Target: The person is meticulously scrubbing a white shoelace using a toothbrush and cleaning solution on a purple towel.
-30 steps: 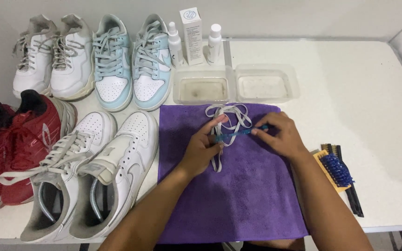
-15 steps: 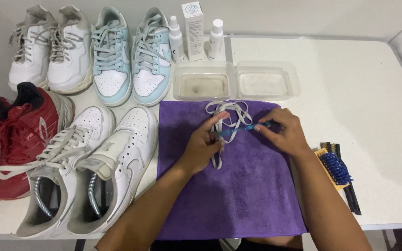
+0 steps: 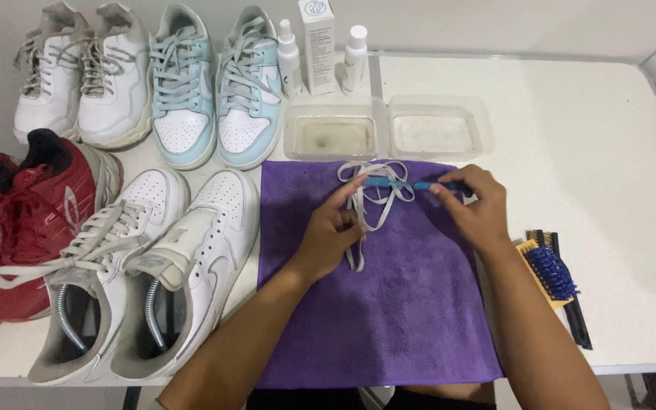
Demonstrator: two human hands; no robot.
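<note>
At the centre of the frame, my left hand (image 3: 332, 235) presses a loose white shoelace (image 3: 370, 199) down on a purple cloth (image 3: 389, 319), fingers curled over the lace's lower strands with the forefinger stretched up toward its loops. My right hand (image 3: 474, 209), just right of centre, is closed in a pinch around the handle of a small blue brush (image 3: 400, 184), whose thin shaft lies level across the upper loops of the lace. The lace sits near the cloth's top edge, one end trailing down between my two hands.

Just above the cloth stand two clear plastic tubs (image 3: 387, 127) side by side, each with a shallow film of cloudy liquid. Behind them, at top centre, are two white spray bottles (image 3: 288, 47) and a tall white box (image 3: 318, 44).

Along the top left sit a pair of white-and-grey trainers (image 3: 85, 76) and a pair of pale-blue-and-white sneakers (image 3: 214, 87). At the far left edge is a pair of red sneakers (image 3: 20, 220); beside them, touching the cloth's left side, a pair of white sneakers (image 3: 146, 273) with metal shoe springs inside, the one nearer the cloth unlaced.

At the right edge, well apart from my hands, a brush with blue bristles (image 3: 547, 269) lies on the white table (image 3: 586, 137) beside darker brushes
</note>
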